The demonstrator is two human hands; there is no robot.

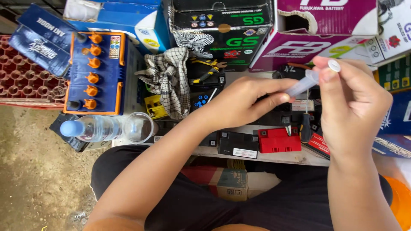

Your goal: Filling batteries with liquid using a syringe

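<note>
Both hands are raised over a low cluttered shelf, holding one clear plastic syringe point(305, 82). My left hand point(239, 102) pinches the barrel's lower end between thumb and fingers. My right hand point(353, 102) grips the upper end, with the round white plunger top point(334, 65) at my fingertips. Below the hands lie small black batteries point(238, 143) and a red battery point(278, 140).
A blue car battery with orange caps point(95, 72) sits at left, with a checked cloth point(169, 79) beside it. A water bottle point(92, 128) and a clear cup point(138, 127) lie near the shelf edge. Cardboard battery boxes point(222, 30) line the back. A screwdriver point(305, 126) rests at right.
</note>
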